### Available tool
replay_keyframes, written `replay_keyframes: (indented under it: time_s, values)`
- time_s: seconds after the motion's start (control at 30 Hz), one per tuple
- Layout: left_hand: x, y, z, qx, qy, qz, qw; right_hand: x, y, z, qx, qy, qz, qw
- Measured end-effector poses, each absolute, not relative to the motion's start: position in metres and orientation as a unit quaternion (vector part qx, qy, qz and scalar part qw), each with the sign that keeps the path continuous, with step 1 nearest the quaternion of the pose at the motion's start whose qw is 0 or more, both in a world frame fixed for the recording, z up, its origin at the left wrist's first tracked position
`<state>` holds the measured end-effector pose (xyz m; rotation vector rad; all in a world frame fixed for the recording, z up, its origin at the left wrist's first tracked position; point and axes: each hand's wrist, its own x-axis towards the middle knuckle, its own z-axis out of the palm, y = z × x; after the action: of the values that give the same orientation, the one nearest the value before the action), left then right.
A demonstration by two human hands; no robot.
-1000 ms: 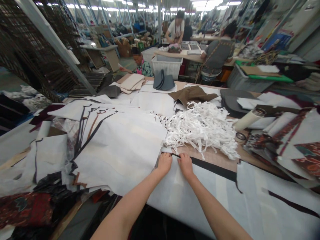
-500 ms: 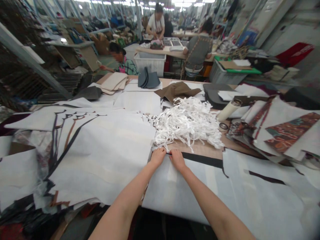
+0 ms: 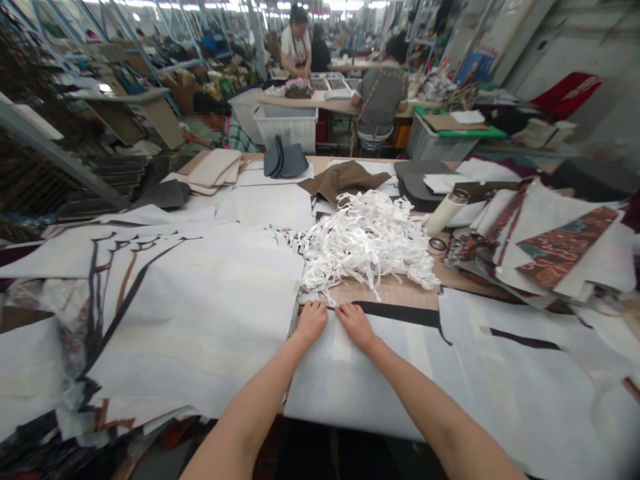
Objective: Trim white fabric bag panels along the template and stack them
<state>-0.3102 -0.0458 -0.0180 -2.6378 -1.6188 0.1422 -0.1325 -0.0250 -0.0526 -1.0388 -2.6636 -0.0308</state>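
Note:
My left hand [image 3: 313,321] is closed on the far edge of a white-backed fabric sheet [image 3: 345,387], near its left corner. Just to the right, my right hand [image 3: 354,323] grips the same edge, its fingers curled over it. A narrow gap separates the two hands. From my right hand a dark folded-over border [image 3: 400,313] runs rightward along the sheet's edge. My fingertips are partly hidden. Directly beyond the hands lies a loose heap of white strips [image 3: 367,240].
Layered white sheets [image 3: 215,307] with dark and brown edges spread to the left. More white-backed sheets [image 3: 520,387] lie right. A cream flask [image 3: 447,212] stands beside patterned fabric pieces [image 3: 565,247]. Brown cloth [image 3: 345,179] lies farther back. Co-workers are beyond the table.
The view has turned slightly, so the scene sits a little farther left. Both hands stay on the sheet's far edge, with the gap between them slightly narrower.

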Motion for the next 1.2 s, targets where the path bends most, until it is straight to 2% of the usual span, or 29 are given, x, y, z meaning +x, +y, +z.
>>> replay_keyframes:
  time_s: [0.2, 0.67, 0.9, 1.07, 1.2]
  values:
    - [-0.294, -0.055, -0.019, -0.839, -0.542, 0.050, 0.028, -0.087, -0.029, -0.054, -0.373, -0.923, 0.005, 0.099]
    - [-0.282, -0.063, -0.014, -0.806, -0.586, 0.048, 0.066, 0.033, -0.041, -0.040, -0.412, -0.908, -0.003, 0.078]
    - [-0.286, -0.061, -0.016, -0.812, -0.577, 0.043, 0.070, 0.094, -0.047, -0.032, -0.444, -0.895, -0.005, 0.039]
    - [-0.290, -0.061, -0.023, -0.814, -0.575, 0.039, 0.068, 0.119, -0.044, -0.026, -0.470, -0.882, 0.005, 0.020]
    - [-0.293, -0.058, -0.030, -0.818, -0.571, 0.039, 0.059, 0.125, -0.044, -0.024, -0.499, -0.866, 0.024, 0.038]
